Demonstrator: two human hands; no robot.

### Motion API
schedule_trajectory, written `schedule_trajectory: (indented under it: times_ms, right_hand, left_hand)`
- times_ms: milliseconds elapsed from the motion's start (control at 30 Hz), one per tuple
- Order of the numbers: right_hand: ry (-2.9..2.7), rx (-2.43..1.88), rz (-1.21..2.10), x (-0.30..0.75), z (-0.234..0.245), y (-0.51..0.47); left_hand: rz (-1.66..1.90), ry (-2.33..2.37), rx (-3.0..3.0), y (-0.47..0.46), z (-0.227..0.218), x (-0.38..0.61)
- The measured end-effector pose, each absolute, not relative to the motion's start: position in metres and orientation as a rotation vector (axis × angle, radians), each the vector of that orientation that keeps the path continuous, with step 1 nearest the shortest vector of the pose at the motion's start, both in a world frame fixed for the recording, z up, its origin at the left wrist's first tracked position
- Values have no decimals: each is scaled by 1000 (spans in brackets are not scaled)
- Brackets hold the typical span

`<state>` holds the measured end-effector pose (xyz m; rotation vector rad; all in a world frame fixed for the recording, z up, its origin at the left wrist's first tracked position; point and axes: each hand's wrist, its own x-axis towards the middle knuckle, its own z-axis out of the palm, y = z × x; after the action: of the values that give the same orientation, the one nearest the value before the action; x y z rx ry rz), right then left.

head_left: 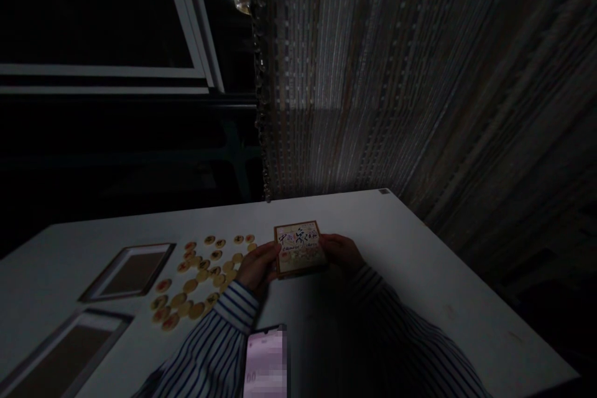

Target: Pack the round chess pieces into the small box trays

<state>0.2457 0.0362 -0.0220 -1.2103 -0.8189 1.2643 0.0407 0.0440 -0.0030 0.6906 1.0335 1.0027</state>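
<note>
Between my two hands is a small Chinese chess box, its printed face with large characters turned up toward me. My left hand grips its left edge, fingers closed round the side. On the opposite edge my right hand is closed in the same way. Round wooden chess pieces lie scattered on the white table just left of my left hand, some marked in red, some in black, others with plain faces up. My left sleeve covers part of the group.
Two shallow open box parts, one tray farther back and another tray nearer, lie at the left. A lit phone is at the front of the white table. A strand curtain hangs behind the table.
</note>
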Motion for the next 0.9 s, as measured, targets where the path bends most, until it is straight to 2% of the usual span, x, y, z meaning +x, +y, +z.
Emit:
schedule_trajectory:
  times_ms: [333, 900]
  right_hand:
    - [-898, -1174, 1282, 261, 4, 27]
    - [-945, -1310, 1161, 334, 5, 26]
  left_hand:
    - [999, 958, 695, 49, -1, 56]
    - [848, 922, 784, 62, 13, 118]
